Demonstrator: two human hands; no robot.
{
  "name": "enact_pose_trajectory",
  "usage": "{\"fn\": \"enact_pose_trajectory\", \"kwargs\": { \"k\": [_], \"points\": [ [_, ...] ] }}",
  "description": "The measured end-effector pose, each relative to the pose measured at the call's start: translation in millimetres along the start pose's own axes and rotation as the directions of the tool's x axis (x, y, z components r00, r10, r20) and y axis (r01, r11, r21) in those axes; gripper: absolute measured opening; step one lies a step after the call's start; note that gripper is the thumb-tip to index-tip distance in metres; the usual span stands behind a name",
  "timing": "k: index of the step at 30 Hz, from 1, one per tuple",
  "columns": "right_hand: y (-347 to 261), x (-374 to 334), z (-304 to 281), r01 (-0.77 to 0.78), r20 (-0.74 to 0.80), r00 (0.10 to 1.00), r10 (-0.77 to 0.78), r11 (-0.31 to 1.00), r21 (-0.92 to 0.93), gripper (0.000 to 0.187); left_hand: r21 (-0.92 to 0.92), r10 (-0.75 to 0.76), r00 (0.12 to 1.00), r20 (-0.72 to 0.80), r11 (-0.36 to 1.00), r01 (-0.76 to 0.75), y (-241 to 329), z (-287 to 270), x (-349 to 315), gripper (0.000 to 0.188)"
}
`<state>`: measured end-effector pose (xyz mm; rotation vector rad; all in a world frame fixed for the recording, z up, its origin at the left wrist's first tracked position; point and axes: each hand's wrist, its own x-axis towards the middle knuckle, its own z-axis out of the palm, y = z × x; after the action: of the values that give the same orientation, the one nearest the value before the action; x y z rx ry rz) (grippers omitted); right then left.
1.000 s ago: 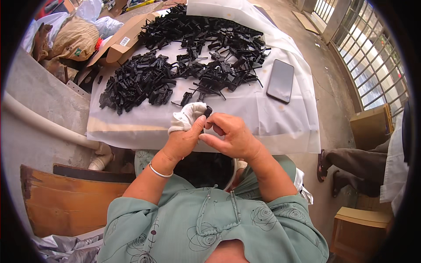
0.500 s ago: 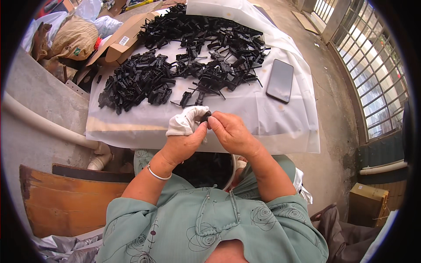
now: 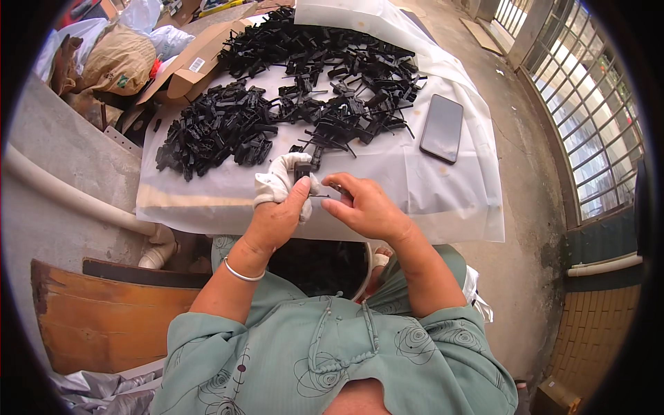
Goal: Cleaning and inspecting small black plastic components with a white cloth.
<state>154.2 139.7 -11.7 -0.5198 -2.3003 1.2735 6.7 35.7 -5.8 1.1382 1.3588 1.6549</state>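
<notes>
My left hand (image 3: 279,211), its fingers covered by a white cloth or glove (image 3: 272,181), grips a small black plastic part (image 3: 302,170) between thumb and covered fingers. A thin dark stem sticks out from beside it toward the right. Just to the right, my right hand (image 3: 366,207) has thumb and forefinger apart, close to the stem's tip. Nothing shows plainly between these fingers; the other fingers curl under. Beyond both hands, a large spread of similar black plastic parts (image 3: 221,124) covers much of the table's white sheet (image 3: 387,194).
A dark phone (image 3: 441,129) lies on the sheet at the right. Below the table's near edge, a round tub (image 3: 367,271) with dark contents stands between my legs. An opened cardboard box (image 3: 197,59) and bags (image 3: 124,59) are at the far left. A barred window (image 3: 588,104) lines the right.
My hands have come apart. The left has shifted left with the black part, which shows more clearly now; the right has opened its pinch. At the lower right, a brown box appears lower.
</notes>
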Motion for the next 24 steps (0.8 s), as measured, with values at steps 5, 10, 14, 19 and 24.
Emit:
{"fn": "enact_pose_trajectory", "kwargs": {
  "k": [5, 10, 14, 19, 24],
  "points": [
    [15, 2, 5, 0.268, -0.142, 0.953, -0.266, 0.963, -0.008, 0.013, 0.074, -0.178, 0.984, 0.006, 0.981, 0.177, 4, -1, 0, 0.031],
    [1, 0, 5, 0.065, -0.106, 0.993, -0.042, 0.973, 0.223, 0.014, 0.121, -0.250, 0.947, 0.203, 0.966, 0.229, 10, 3, -4, 0.031],
    [-2, 1, 3, -0.069, -0.044, 0.995, 0.086, 0.953, 0.294, 0.021, 0.166, -0.275, 0.933, 0.233, 0.956, 0.240, 13, 7, -3, 0.028],
    [-1, 3, 1, 0.028, -0.017, 1.000, -0.025, 0.975, 0.221, 0.024, -0.019, -0.307, 0.927, 0.216, 0.948, 0.318, 10, 4, -3, 0.024],
    [3, 6, 14, 0.072, -0.034, 0.997, -0.067, 0.982, 0.174, 0.024, 0.426, 0.015, 0.985, 0.172, 0.900, -0.088, 3, 11, -3, 0.021]
  ]
}}
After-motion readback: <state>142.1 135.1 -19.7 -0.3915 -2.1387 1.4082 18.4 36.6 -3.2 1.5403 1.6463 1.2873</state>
